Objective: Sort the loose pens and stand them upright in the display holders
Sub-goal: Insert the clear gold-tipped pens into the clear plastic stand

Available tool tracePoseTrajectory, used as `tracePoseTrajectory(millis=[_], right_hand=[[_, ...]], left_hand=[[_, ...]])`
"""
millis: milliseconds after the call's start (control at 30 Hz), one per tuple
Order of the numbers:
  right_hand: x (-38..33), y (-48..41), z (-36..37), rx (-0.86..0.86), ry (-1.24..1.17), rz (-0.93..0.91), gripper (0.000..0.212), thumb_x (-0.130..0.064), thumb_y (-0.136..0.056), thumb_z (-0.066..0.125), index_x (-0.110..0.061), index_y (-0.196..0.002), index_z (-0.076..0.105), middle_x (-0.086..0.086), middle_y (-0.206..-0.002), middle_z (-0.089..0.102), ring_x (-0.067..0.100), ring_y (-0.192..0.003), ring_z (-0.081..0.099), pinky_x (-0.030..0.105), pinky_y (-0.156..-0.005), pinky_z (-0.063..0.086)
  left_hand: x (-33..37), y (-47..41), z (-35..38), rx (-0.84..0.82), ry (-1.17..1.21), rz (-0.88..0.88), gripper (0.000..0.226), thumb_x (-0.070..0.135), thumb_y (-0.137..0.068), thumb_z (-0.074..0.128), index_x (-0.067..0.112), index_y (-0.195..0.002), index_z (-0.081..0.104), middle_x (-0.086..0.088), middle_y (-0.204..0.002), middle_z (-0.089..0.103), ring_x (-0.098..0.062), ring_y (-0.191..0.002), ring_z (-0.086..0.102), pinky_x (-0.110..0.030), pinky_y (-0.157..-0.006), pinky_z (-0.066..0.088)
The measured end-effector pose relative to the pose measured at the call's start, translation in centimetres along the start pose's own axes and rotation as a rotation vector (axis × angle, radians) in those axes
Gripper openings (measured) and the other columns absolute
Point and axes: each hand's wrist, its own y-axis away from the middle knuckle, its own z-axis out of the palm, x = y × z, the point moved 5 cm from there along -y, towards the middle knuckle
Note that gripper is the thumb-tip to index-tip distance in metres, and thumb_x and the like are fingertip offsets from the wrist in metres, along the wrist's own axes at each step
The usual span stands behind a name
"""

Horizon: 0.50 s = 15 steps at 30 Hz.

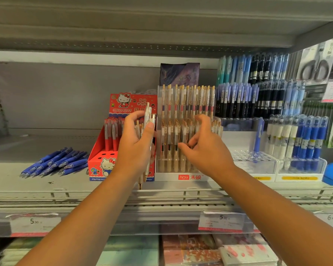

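Here the left hand (136, 148) grips a bunch of white pens (149, 135), thumb clamped over them; the right hand (202, 148), fingers spread and empty, hovers at the clear holder (161, 166). Risk: its fingertips could knock standing pens askew

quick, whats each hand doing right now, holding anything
Left hand: closed around a bunch of white-and-gold pens.
Right hand: open, fingers curled at the hesu display holder, holding nothing.

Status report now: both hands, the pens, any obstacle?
Left hand grips white pens. Right hand open at clear holder. Blue pens lie loose. No obstacle.
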Motion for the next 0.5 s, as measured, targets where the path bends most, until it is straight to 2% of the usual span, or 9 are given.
tracePoseTrajectory(millis=[100,167,233,300,400,500], right_hand=[[-1.1,-0.1,-1.1,0.117,-0.104,-0.045,0.043,-0.035,-0.091,0.063,-0.024,-0.127,0.043,-0.007,-0.072,0.057,0.004,-0.058,0.055,0.025,-0.051,0.048],[-2.4,-0.3,-1.2,0.068,-0.272,-0.073,0.025,-0.024,-0.094,0.062,-0.022,-0.118,0.053,-0.01,-0.078,0.058,0.0,-0.057,0.054,0.017,-0.049,0.043],[-3.7,-0.5,-0.6,-0.042,-0.448,-0.041,0.023,-0.018,-0.095,0.061,-0.022,-0.118,0.058,-0.011,-0.089,0.061,0.006,-0.06,0.058,0.023,-0.048,0.049],[-4.7,-0.7,0.1,-0.15,-0.616,0.052,0.027,-0.016,-0.096,0.061,-0.02,-0.122,0.059,-0.007,-0.095,0.065,0.01,-0.063,0.064,0.022,-0.045,0.049],[-5.5,-0.9,0.9,-0.25,-0.723,0.155,0.028,-0.016,-0.096,0.062,-0.013,-0.123,0.062,0.002,-0.091,0.069,0.004,-0.061,0.064,0.02,-0.046,0.048],[-5.3,-0.9,1.2,-0.288,-0.837,0.239,0.023,-0.013,-0.095,0.062,-0.006,-0.117,0.064,0.003,-0.084,0.067,0.004,-0.061,0.062,0.02,-0.045,0.047]], left_hand=[[0.3,0.2,0.2,-0.027,0.011,0.012,0.021,0.032,-0.102,0.05,0.047,-0.116,0.047,0.0,-0.106,0.063,-0.007,-0.074,0.061,-0.018,-0.055,0.048],[0.5,0.2,0.2,-0.045,-0.001,0.03,0.02,0.033,-0.102,0.05,0.049,-0.113,0.047,0.004,-0.101,0.062,-0.006,-0.073,0.061,-0.02,-0.056,0.049],[0.5,0.3,0.3,-0.067,-0.019,0.052,0.019,0.035,-0.101,0.051,0.046,-0.116,0.048,0.004,-0.105,0.063,-0.009,-0.081,0.061,-0.028,-0.066,0.051],[0.5,0.4,0.6,-0.104,0.002,0.054,0.02,0.035,-0.101,0.051,0.039,-0.121,0.05,-0.001,-0.108,0.064,-0.015,-0.086,0.061,-0.035,-0.069,0.05],[0.5,0.5,0.6,-0.136,0.04,0.045,0.024,0.034,-0.101,0.05,0.032,-0.125,0.053,-0.003,-0.108,0.067,-0.018,-0.09,0.064,-0.034,-0.071,0.052],[0.7,0.6,0.6,-0.155,0.051,0.056,0.025,0.035,-0.1,0.049,0.031,-0.124,0.054,0.003,-0.114,0.067,-0.015,-0.104,0.066,-0.036,-0.085,0.056]])
